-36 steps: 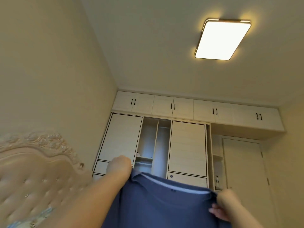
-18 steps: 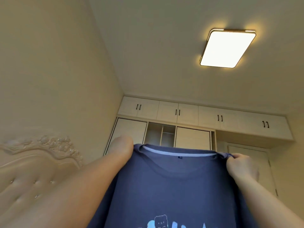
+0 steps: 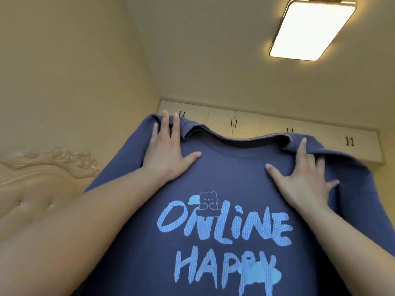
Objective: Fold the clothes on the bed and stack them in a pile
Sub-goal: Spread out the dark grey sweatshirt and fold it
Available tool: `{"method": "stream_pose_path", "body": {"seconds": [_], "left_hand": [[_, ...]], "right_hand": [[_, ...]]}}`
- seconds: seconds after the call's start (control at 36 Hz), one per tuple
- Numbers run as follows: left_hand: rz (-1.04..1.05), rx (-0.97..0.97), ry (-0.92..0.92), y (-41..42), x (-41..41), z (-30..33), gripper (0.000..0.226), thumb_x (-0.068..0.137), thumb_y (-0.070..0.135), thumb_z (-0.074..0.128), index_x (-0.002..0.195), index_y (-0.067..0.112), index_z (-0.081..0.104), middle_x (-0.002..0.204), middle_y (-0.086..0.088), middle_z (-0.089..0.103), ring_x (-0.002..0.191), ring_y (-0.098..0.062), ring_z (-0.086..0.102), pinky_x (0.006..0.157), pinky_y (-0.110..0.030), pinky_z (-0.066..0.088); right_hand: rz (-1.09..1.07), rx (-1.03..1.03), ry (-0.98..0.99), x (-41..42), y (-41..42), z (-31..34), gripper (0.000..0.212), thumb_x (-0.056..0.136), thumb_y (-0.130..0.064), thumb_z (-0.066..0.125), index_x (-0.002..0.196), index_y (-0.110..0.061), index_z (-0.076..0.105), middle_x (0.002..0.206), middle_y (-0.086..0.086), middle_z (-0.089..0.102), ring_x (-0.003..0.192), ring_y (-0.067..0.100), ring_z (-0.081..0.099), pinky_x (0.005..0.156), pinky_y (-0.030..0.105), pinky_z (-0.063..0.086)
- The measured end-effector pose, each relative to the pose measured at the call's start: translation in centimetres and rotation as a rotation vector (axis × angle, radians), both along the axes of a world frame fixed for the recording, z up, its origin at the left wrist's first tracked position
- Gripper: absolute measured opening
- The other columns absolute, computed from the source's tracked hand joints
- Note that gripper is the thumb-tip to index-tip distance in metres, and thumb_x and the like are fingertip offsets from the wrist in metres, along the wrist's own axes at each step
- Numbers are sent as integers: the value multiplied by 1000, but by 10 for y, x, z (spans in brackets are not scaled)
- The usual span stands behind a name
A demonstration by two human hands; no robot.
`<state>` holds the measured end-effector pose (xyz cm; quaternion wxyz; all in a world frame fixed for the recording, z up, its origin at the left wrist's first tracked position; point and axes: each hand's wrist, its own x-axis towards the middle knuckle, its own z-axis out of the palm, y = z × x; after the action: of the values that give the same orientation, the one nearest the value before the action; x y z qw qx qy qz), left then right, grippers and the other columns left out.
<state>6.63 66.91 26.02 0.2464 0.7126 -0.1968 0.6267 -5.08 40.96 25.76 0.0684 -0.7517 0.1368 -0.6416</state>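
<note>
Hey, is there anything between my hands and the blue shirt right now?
Nothing visible. The left hand and right hand both lie flat, fingers spread, directly on the blue shirt just below its collar.

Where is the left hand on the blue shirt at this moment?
In the head view, the left hand lies flat on the blue shirt beside the collar, upper left of the printed words.
</note>
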Motion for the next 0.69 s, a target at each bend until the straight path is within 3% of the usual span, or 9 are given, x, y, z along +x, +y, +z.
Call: {"method": "stream_pose_path", "body": {"seconds": [0.17,0.28,0.5,0.58,0.69], "left_hand": [[32,98,44,-30,62,-54,116,74,79,38,150,7,-10,157,-14,-20,142,-19,-18,110,-29,-19],[76,155,85,-57,116,-86,119,72,80,37,150,2,-8,157,-19,-17,146,-26,-13,116,-37,-11],[286,256,-65,-122,267,-96,121,71,81,42,149,-2,0,156,-27,-4,147,-28,-5,117,-42,-2],[336,377,91,-164,347,-129,128,68,81,49,149,-2,-4,157,-24,-9,147,-27,-8,117,-40,-5],[300,465,444,-214,459,-221,134,67,71,66,148,5,-17,156,-17,-23,146,-32,-7,117,-37,-3]], "right_hand": [[-60,52,113,52,-34,-49,101,78,-72,47,150,-30,-11,157,-3,16,146,22,0,105,73,6],[-80,58,160,98,-65,-84,103,78,-70,50,151,-28,-10,158,-1,14,146,23,-1,104,74,6],[-94,29,158,251,-143,-96,114,71,-69,60,151,-25,-8,158,0,14,147,25,0,105,74,5],[-139,21,274,338,-181,-130,118,68,-68,63,151,-26,-10,158,-2,13,147,24,-2,102,75,4],[-200,33,542,461,-230,-220,120,70,-67,64,150,-27,-16,160,-5,3,147,22,-8,106,73,4]]}}
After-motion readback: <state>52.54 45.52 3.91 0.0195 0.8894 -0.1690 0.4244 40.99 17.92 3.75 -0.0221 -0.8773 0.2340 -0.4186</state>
